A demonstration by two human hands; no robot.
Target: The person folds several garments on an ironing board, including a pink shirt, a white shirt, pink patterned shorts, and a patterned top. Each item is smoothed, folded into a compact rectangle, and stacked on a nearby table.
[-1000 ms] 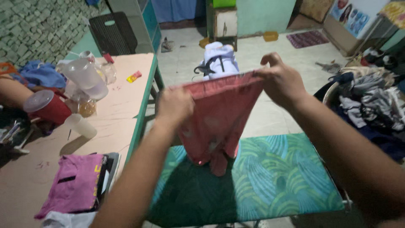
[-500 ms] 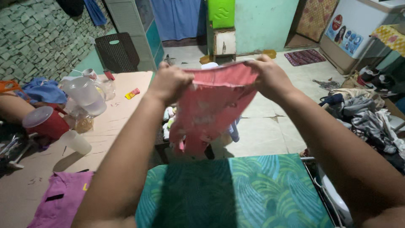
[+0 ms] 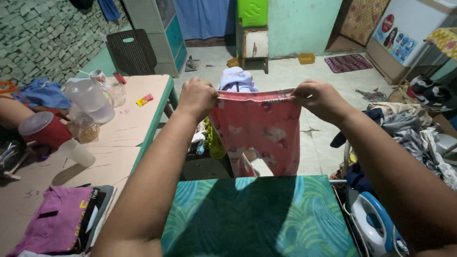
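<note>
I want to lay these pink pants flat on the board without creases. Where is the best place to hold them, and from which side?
Probably at the waistband of the pink pants, one corner in each hand, coming from above. The left hand and right hand already pinch it there, so the band is stretched straight and the legs hang free beyond the far edge of the green ironing board.

A home: ironing board (image 3: 285,219), iron (image 3: 373,228), laundry heap (image 3: 419,128), cluttered table (image 3: 128,128)

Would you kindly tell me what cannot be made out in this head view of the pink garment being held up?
- Pink garment: its lower end, hidden behind the green patterned board.
- Left hand and right hand: fingertips, curled into the waistband.
- Iron: cut by the bottom edge.
</note>
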